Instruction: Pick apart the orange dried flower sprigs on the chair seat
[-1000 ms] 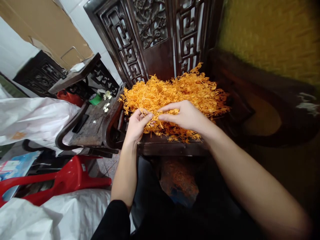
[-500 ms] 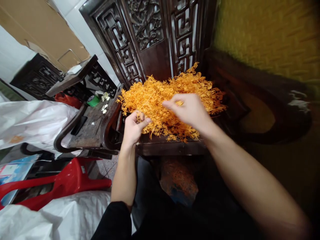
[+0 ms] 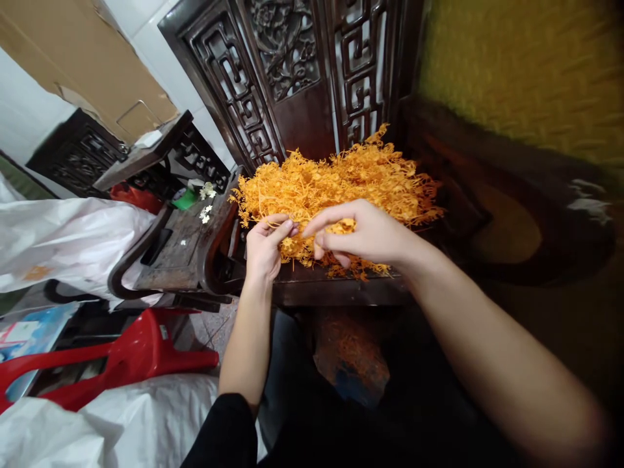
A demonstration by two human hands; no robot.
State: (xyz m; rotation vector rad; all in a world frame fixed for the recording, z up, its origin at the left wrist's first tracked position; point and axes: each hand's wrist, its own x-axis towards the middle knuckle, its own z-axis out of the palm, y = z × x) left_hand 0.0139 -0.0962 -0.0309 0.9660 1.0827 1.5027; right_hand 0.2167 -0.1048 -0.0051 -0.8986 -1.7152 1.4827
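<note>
Dark carved seat (image 3: pixel 336 286) bears orange sprig heap (image 3: pixel 341 182), lying left-right.

Orange strands (image 3: pixel 336 182) – dark carved screen (image 3: pixel 292 71) – red chair (image 3: pixel 121 357).

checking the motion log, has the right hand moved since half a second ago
Yes. The right hand has dropped lower and nearer, toward the front edge of the dark carved wooden seat, closing on the left hand.

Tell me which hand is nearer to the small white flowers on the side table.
Left. The left hand works at the orange pile's near-left edge, just right of the white flowers; the right hand is farther right, over the pile's front.
</note>
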